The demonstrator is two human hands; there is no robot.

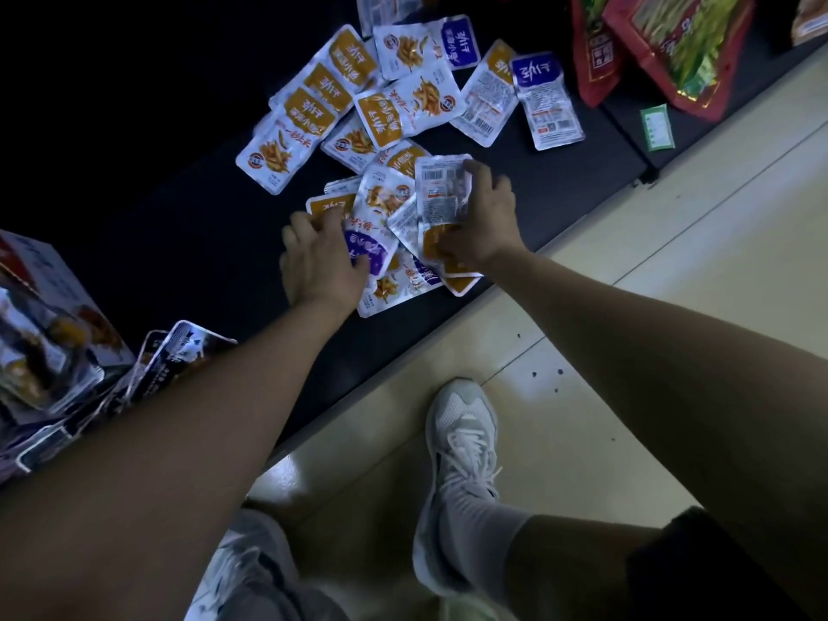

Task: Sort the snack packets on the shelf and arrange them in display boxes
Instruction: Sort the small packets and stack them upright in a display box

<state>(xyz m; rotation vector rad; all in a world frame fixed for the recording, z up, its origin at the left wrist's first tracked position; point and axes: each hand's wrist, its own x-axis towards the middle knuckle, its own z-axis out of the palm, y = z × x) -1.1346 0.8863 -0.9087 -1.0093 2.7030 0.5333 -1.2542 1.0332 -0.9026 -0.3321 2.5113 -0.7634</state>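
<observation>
Several small white snack packets with orange or purple labels lie scattered on the dark shelf (560, 181). My right hand (486, 219) grips a stack of orange-label packets (441, 195) near the shelf's front edge, fingers curled over their top and thumb under them. My left hand (320, 257) lies over a purple-label packet (372, 237) beside that stack, thumb pressing its face. More orange packets (309, 107) and purple packets (544, 98) lie farther back. A display box (49, 302) partly filled with packets stands at the left.
Large red snack bags (667, 42) lean at the back right of the shelf, with a small green packet (657, 127) in front of them. Dark-printed packets (174, 356) pile up beside the box. Below the shelf edge is pale tiled floor and my white shoes (461, 463).
</observation>
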